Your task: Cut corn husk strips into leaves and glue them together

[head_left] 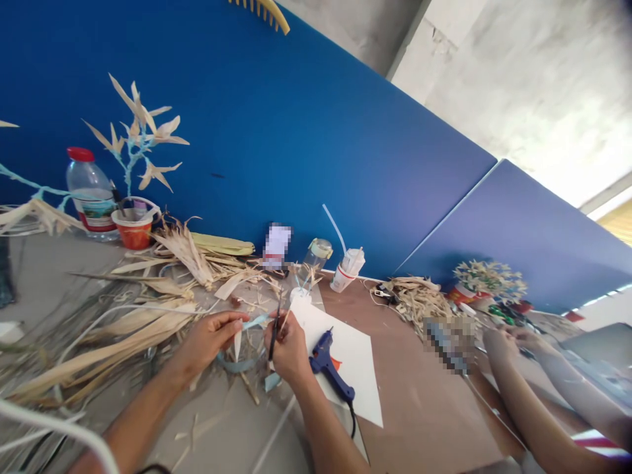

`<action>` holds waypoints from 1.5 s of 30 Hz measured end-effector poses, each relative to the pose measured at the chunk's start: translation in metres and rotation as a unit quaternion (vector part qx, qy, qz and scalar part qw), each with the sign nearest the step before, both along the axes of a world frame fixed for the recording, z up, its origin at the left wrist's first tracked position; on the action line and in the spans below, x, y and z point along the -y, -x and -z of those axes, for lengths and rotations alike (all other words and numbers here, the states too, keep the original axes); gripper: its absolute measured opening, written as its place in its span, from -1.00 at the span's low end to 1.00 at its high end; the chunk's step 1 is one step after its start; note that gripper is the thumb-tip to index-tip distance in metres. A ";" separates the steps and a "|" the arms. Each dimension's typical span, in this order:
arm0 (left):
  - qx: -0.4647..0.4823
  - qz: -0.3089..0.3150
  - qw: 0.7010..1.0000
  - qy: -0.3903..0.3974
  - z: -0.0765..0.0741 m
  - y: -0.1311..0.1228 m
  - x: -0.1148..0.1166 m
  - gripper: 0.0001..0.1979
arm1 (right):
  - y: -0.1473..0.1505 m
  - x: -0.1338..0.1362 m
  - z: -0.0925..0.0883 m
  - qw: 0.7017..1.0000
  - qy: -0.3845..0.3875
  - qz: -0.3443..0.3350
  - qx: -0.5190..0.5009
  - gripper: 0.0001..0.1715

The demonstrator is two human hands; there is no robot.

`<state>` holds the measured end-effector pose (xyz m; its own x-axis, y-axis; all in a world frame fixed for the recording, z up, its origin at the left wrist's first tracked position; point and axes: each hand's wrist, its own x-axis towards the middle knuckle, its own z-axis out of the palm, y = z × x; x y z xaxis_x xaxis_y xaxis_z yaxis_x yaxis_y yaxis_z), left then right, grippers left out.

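- Pinching a blue strip (257, 321) btwn thumb & forefinger, the left hand (210, 337) sits near-centre on the table (424, 408); its fingers are curled closed on the strip's left end.
- A pale husk sliver (237, 342) hangs down just below that pinch. Can't tell if the fingers hold it too or if it's stuck to the strip.
- The strip runs right to the other hand, and a loop of it curves down under the left hand to the tabletop.
- Handling, my guess: the strip is v. light, thin & floppy, prob. tape or ribbon. It kinks easily, so it's best pinched flat close to the end, kept taut btwn both hands.
- The sliver looks dry & brittle and likely splits along the grain; hold it at the wider base w/ light pressure.
- The right hand (289, 347) is closed in a fist round dark scissors (274, 334), blades pointing up/far, right at the strip's right end. Blade gap is too small to read.
- A blue glue gun (330, 367) lies just right of that hand on a white sheet (355, 382), untouched, cord trailing near.
- Dry husks (148, 316) are heaped left of the hands; a bottle (89, 194) & orange cup (133, 230) stand far left by the blue panel.
- A co-worker's hand (501, 342) is well apart, at right.
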<state>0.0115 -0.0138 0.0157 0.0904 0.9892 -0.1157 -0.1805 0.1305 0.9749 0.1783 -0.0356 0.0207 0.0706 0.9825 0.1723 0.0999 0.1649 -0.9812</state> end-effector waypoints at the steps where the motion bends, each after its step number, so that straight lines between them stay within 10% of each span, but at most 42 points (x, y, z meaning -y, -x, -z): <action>1: 0.004 0.017 1.000 0.008 0.000 0.000 0.000 -0.63 | -0.004 -0.002 -0.001 0.999 -0.013 0.038 0.030 -0.73; 6: 0.014 0.045 0.999 0.011 -0.001 0.004 -0.001 -0.55 | -0.025 -0.012 0.000 0.977 -0.019 0.179 0.114 -0.68; 20: 0.075 -0.009 0.997 0.002 0.003 0.000 -0.003 -0.58 | -0.012 -0.001 -0.003 0.838 0.079 0.101 0.531 -0.11; 33: 0.127 -0.042 0.991 0.013 -0.005 0.002 -0.002 -0.62 | 0.013 -0.003 -0.028 0.762 0.083 0.044 0.641 -0.62; 37: 0.154 -0.064 0.986 0.005 -0.006 0.005 -0.004 -0.64 | 0.018 -0.016 -0.028 0.771 0.067 0.048 0.632 -0.65; 45: 0.159 -0.062 0.985 0.007 -0.003 0.005 -0.005 -0.63 | 0.015 -0.048 -0.003 0.879 0.085 -0.017 0.470 -0.32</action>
<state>0.0069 -0.0087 0.0191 0.0031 0.9935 -0.1138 -0.4920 0.1006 0.8648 0.1634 0.0126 0.0239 -0.0545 0.9985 -0.0099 0.8768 0.0431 -0.4790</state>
